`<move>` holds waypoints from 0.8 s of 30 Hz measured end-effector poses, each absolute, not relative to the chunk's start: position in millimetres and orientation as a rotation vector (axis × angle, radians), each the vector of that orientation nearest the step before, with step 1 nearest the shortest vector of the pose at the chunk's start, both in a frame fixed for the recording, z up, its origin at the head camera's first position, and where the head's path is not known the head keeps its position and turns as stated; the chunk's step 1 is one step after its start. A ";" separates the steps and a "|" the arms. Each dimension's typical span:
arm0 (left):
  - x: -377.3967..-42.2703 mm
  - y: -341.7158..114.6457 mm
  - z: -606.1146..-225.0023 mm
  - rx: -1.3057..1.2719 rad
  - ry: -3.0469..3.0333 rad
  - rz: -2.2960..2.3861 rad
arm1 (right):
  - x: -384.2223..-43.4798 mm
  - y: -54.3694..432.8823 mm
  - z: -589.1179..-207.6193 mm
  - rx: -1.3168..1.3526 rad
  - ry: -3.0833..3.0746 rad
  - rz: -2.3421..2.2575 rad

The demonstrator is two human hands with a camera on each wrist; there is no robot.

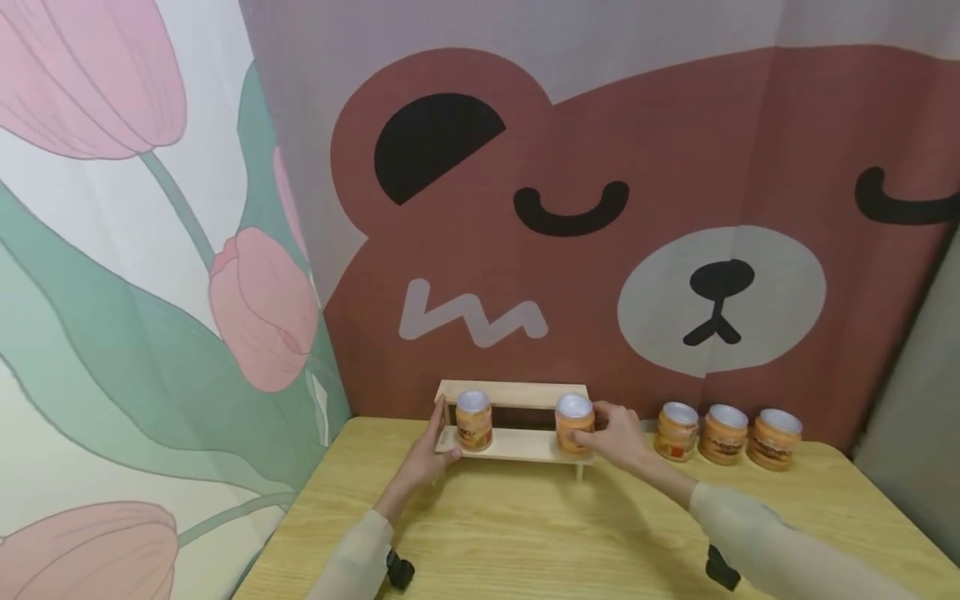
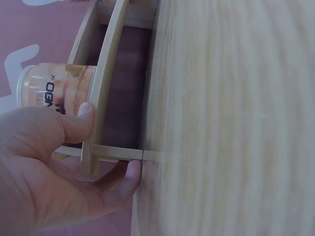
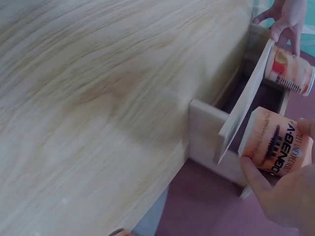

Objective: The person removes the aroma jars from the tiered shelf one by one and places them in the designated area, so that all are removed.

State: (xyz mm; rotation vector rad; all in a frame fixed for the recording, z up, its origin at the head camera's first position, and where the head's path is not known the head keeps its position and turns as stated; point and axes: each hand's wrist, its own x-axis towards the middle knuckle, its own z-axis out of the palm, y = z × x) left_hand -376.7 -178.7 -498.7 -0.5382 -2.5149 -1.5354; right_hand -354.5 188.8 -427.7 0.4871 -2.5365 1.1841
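Observation:
A small two-tier wooden rack point(image 1: 517, 451) stands at the back of the table. My left hand point(image 1: 426, 450) grips its left end. The left wrist view shows the thumb on the edge of the lower shelf point(image 2: 109, 64), other fingers below it by the leg. Beside that thumb an orange can point(image 1: 474, 423) with a pale lid stands upright on the lower shelf. At the shelf's right end my right hand point(image 1: 621, 435) holds a second orange can point(image 1: 574, 421) between thumb and fingers. In the right wrist view this can point(image 3: 270, 140) is at the shelf, dark lettering showing.
To the right of the rack, three similar cans stand in a row: a left one point(image 1: 676, 433), a middle one point(image 1: 723, 436) and a right one point(image 1: 774, 442). Behind the wooden table point(image 1: 525, 533) hangs a bear-print curtain point(image 1: 585, 325); a tulip-print curtain point(image 1: 150, 350) hangs at left.

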 end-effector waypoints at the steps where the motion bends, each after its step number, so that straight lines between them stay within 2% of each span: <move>1: -375.6 -179.1 -498.3 -0.545 -2.511 -1.537 | -353.8 192.3 -428.4 0.484 -2.527 1.175; 24: -370.8 -178.9 -495.4 -0.530 -2.507 -1.583 | -347.5 265.8 -455.3 0.275 -2.428 0.973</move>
